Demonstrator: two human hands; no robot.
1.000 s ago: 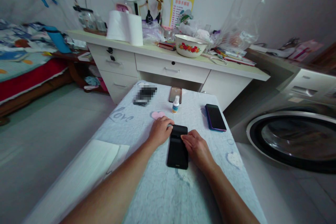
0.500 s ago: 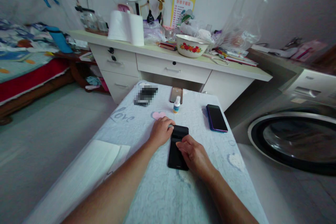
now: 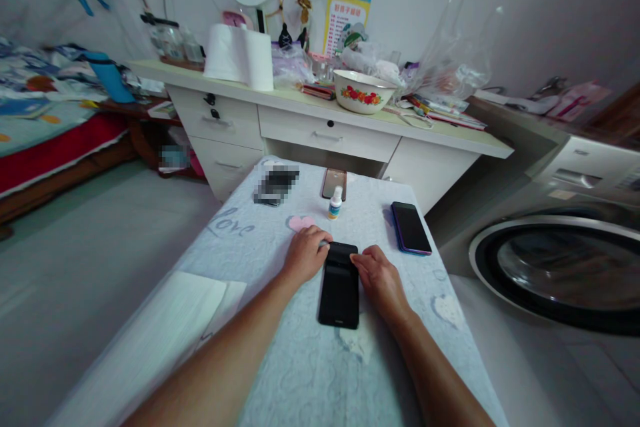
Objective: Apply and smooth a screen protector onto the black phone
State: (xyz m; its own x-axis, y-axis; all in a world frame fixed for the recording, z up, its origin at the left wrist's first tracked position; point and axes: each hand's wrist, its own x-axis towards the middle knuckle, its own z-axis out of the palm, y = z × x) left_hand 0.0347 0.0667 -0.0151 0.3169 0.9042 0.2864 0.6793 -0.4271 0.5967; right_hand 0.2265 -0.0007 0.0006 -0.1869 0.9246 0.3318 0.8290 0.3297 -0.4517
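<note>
A black smartphone (image 3: 339, 293) lies flat, screen up, on the cloth-covered table. At its upper left corner is my left hand (image 3: 306, 255), fingers bent and closed around a small greyish thing (image 3: 324, 243) that I cannot make out. My right hand (image 3: 381, 278) rests by the phone's upper right edge, its thumb and fingers pinched together against that edge. Whatever they pinch, if anything, is hidden. Beyond the phone stands a small white spray bottle (image 3: 335, 203) with a blue and yellow label. A brownish phone case or phone back (image 3: 334, 184) lies behind the bottle.
Another phone (image 3: 412, 227) with a purple edge lies at the right. A blurred-out dark item (image 3: 277, 185) is at the far left of the table. White folded sheets (image 3: 185, 310) lie along the left edge. Behind are a desk with a flowered bowl (image 3: 363, 95) and a washing machine (image 3: 570, 213).
My right hand has slid from over the screen to the phone's right edge, baring more of the screen. My left hand stays at the upper left corner. The view shifts slightly.
</note>
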